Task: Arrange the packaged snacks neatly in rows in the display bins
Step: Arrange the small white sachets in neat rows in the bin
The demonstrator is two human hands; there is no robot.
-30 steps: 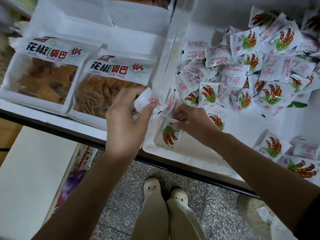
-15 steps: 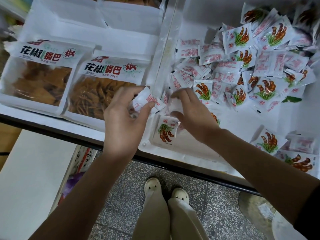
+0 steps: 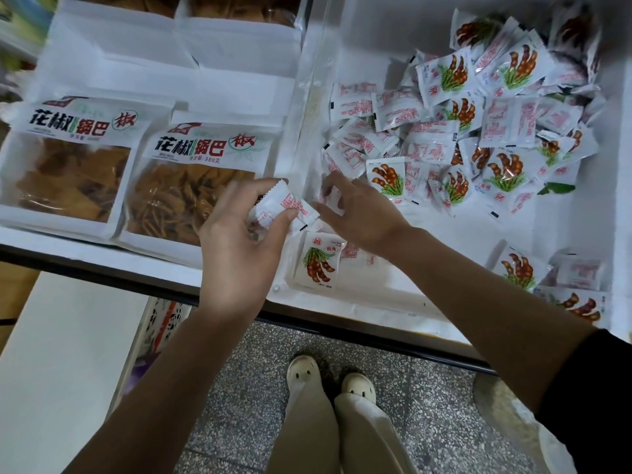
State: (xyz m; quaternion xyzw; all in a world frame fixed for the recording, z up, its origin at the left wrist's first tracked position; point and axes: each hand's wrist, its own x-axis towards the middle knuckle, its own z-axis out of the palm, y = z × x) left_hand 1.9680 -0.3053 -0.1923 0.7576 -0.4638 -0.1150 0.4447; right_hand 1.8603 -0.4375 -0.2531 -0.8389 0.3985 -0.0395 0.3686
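My left hand grips a small stack of white snack packets over the near left corner of the right bin. One packet with a brown pod picture lies face up at that corner. My right hand reaches past it with spread fingers that touch the edge of the loose pile of packets. Whether those fingers pinch a packet I cannot tell. The pile fills the far half of the bin, some packets face up, some face down.
The left bin holds two large bags of crisps side by side. A clear divider separates the bins. A few packets lie at the right bin's near right. Below the shelf edge are a white box and speckled floor.
My right hand has left the face-up packet at the corner and moved up toward the pile, fingers spreading. My left hand kept its stack and stayed nearly still.
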